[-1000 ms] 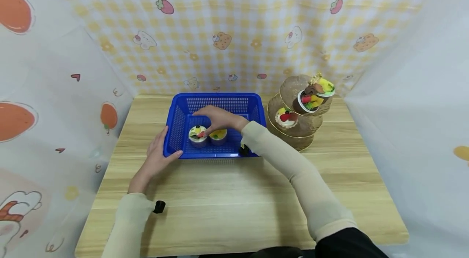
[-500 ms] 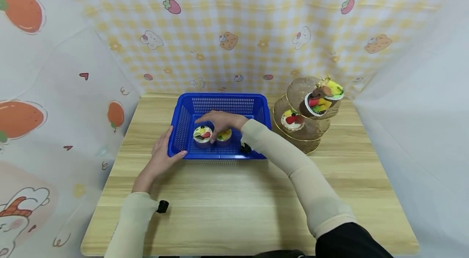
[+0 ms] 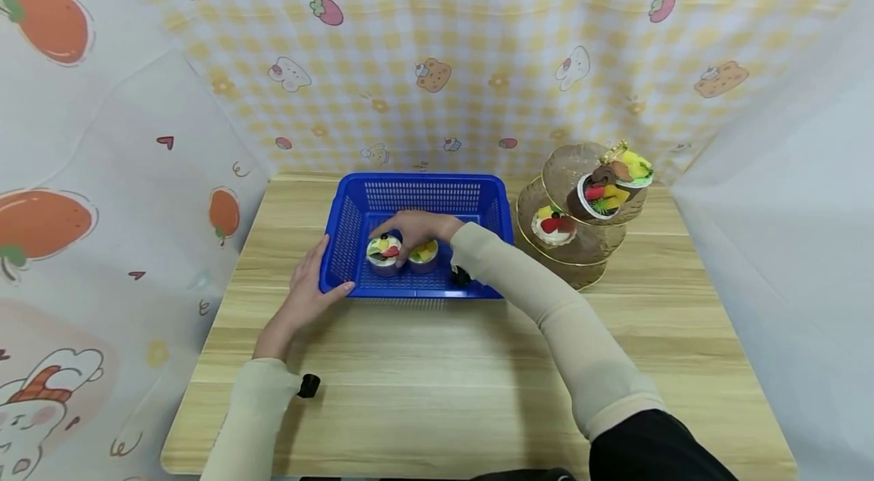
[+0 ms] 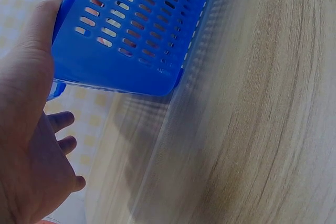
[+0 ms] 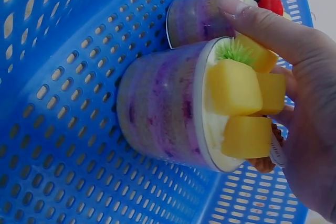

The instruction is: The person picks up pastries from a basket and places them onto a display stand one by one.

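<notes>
A blue plastic basket stands on the table, with two dessert cups inside. My left hand rests at its left front corner, thumb on the front rim and fingers straight along the left side. My right hand reaches into the basket and grips the left dessert cup, which has a white top with fruit. Its thumb lies against that cup's upper side; the other fingers are mostly hidden behind. Beside it stands the other dessert cup, topped with yellow cubes and showing purple layers through clear walls.
To the right of the basket is a tiered stand with gold-rimmed plates. Its upper plate holds two dark dessert cups, and a fruit tart sits on a lower one. A checked cloth hangs behind the wooden table.
The right hand has lowered and its fingers have drawn closer round the left dessert cup. The left hand stays at the basket's corner. The whole head view has shifted slightly.
</notes>
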The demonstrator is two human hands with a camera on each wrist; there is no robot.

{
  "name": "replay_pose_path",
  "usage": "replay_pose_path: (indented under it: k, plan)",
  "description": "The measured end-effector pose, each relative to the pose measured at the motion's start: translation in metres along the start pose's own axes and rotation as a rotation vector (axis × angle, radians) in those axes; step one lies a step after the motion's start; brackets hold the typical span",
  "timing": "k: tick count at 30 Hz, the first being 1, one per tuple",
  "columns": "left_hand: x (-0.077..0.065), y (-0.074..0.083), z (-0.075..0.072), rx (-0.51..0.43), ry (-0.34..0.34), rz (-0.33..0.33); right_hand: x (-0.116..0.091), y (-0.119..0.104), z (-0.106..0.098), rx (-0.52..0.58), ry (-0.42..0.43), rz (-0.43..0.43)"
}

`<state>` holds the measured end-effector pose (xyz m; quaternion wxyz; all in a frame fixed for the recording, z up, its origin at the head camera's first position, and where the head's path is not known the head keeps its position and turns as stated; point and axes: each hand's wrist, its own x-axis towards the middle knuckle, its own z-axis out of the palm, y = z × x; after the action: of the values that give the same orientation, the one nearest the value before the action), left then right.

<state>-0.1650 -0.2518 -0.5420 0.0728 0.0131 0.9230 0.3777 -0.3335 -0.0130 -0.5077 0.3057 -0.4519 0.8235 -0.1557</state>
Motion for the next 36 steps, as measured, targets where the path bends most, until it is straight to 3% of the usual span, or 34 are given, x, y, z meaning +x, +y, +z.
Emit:
replay_pose_path:
  k: [7,18,25,30,36]
  plan:
    - [0.0,0.0,0.001,0.001,-0.004,-0.012,-0.001,0.004,0.003,-0.023,0.039,0.006]
    - [0.0,0.0,0.002,-0.001,0.003,-0.01,0.001,0.013,0.003,-0.058,0.209,0.025]
    - [0.001,0.0,0.001,-0.005,0.006,0.0,-0.003,0.012,-0.003,0.049,0.342,0.054]
    - [0.0,0.001,0.001,-0.007,0.008,0.007,-0.009,0.013,-0.009,0.173,0.476,0.053]
    - [-0.001,0.0,0.001,-0.012,0.007,-0.007,-0.018,0.006,-0.022,0.235,0.641,0.034]
